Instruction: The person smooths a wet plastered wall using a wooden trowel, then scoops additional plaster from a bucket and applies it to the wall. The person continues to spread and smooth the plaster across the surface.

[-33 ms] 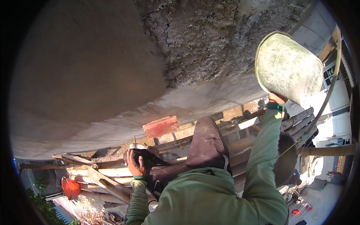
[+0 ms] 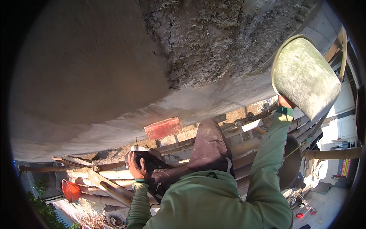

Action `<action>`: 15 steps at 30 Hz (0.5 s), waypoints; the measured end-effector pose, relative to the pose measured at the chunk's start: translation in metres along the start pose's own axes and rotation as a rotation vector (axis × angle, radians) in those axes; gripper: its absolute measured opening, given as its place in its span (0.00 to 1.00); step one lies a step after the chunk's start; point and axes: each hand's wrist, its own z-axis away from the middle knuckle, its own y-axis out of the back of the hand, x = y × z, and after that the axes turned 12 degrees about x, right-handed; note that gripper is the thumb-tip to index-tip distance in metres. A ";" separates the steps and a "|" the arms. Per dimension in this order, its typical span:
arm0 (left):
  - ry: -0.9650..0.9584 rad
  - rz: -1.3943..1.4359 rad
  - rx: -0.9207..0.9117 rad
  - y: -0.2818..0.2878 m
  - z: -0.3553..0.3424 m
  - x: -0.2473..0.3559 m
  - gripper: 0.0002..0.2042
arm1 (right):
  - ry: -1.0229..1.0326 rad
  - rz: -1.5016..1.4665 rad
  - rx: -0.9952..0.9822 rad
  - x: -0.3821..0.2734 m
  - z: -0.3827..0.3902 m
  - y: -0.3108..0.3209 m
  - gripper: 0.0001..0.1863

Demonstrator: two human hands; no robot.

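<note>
A pale, mortar-stained bucket is raised at the right, tilted, with its rim toward the wall. My right hand grips its lower side, the fingers partly hidden by the bucket. What is inside the bucket cannot be seen. Lower left, my left hand lies with fingers apart against my bent, dark-clad leg, beside a whitish object I cannot make out clearly. Before me is a wall with smooth wet plaster at the left and rough, lumpy mortar at the upper middle.
Bamboo poles form a platform under me. A red flat board stands at the wall's foot. An orange bucket hangs at the left. A dark round shape and a horizontal pole are at the right.
My right hand has carried the pale bucket a little to the right and down, and the bucket has turned slightly. My left hand stays on the leg.
</note>
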 end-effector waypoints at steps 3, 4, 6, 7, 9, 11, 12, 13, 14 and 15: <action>-0.014 0.007 -0.014 -0.011 -0.003 0.006 0.28 | -0.116 0.242 -0.234 0.052 -0.036 0.039 0.32; -0.028 0.021 -0.009 -0.012 -0.006 0.008 0.28 | -0.159 0.159 -0.177 0.038 -0.032 0.029 0.31; -0.005 0.010 -0.046 -0.019 -0.009 0.015 0.27 | -0.231 -0.153 -0.062 -0.010 -0.015 -0.008 0.31; 0.001 0.004 -0.079 -0.021 -0.010 0.016 0.27 | -0.275 -0.356 -0.043 -0.042 0.003 -0.031 0.31; -0.020 0.007 -0.069 -0.020 -0.004 0.009 0.27 | -0.419 -0.692 -0.120 -0.104 0.026 -0.067 0.31; -0.006 0.007 -0.022 -0.008 -0.005 -0.001 0.27 | -0.497 -0.897 -0.125 -0.111 0.025 -0.066 0.31; 0.016 -0.003 -0.020 -0.003 -0.004 0.002 0.26 | -0.309 -0.608 -0.099 -0.087 0.018 -0.054 0.31; 0.015 -0.012 -0.010 -0.002 -0.002 0.003 0.26 | -0.135 -0.259 -0.073 -0.064 0.014 -0.042 0.31; 0.014 -0.018 -0.007 -0.002 -0.002 0.004 0.26 | 0.013 0.074 -0.069 -0.049 0.010 -0.032 0.31; 0.010 -0.017 0.000 -0.005 -0.001 0.004 0.27 | 0.016 0.136 -0.056 -0.043 0.009 -0.027 0.31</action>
